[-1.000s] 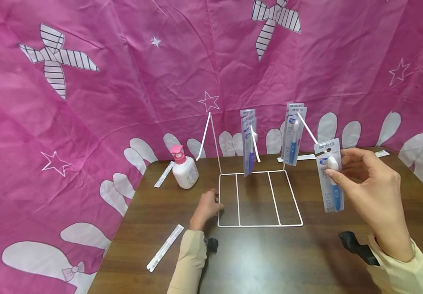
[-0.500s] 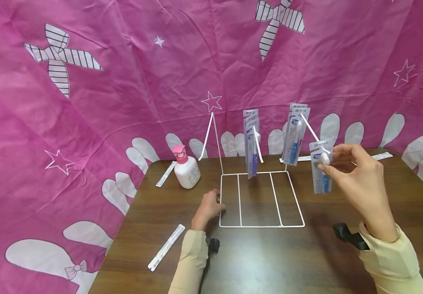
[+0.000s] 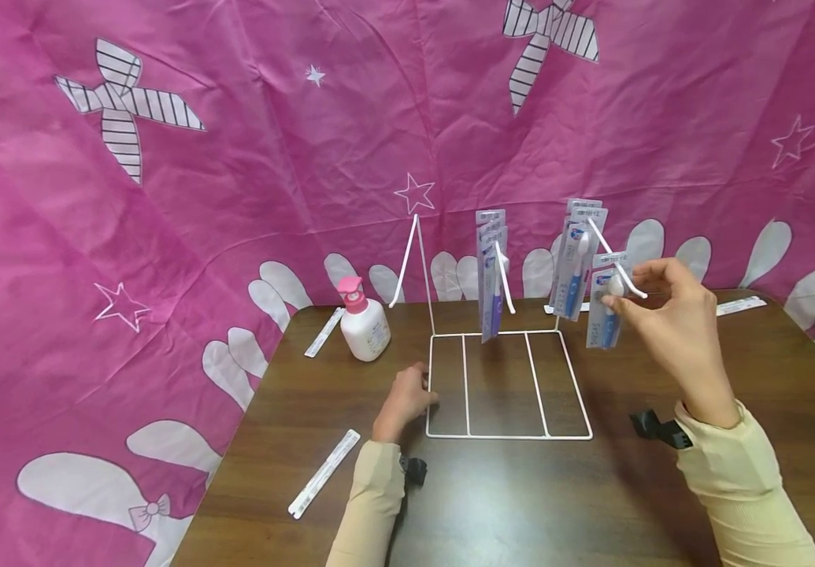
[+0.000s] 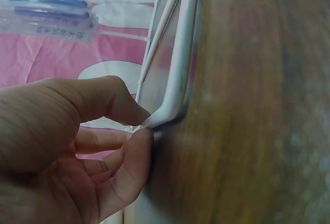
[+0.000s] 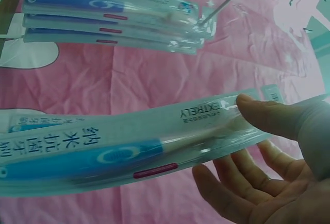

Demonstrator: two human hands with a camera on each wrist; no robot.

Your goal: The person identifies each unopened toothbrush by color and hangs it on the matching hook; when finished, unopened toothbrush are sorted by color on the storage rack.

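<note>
My right hand (image 3: pixel 679 339) pinches a packaged toothbrush (image 3: pixel 601 321) with a blue handle near its head end. The top of this clear pack is on the right prong (image 3: pixel 606 246) of a white wire rack (image 3: pixel 509 436), short of the prong's tip. Behind it on the same prong hang other toothbrush packs (image 3: pixel 572 276). The right wrist view shows the held toothbrush pack (image 5: pixel 129 154) between thumb and fingers. At the rack's left side, my left hand (image 3: pixel 403 400) grips the base wire (image 4: pixel 178 74) between thumb and finger.
Several toothbrush packs (image 3: pixel 490 295) with purple handles hang on the middle prong. The left prong (image 3: pixel 403 264) is bare. A white pump bottle (image 3: pixel 367 332) with a pink top stands left of the rack. White printed strips (image 3: pixel 324 474) lie on the wooden table (image 3: pixel 520 504), before a pink curtain (image 3: pixel 272 157).
My right hand has moved left and away from me, bringing the toothbrush pack from the prong's tip further back along it. My left hand stays on the rack.
</note>
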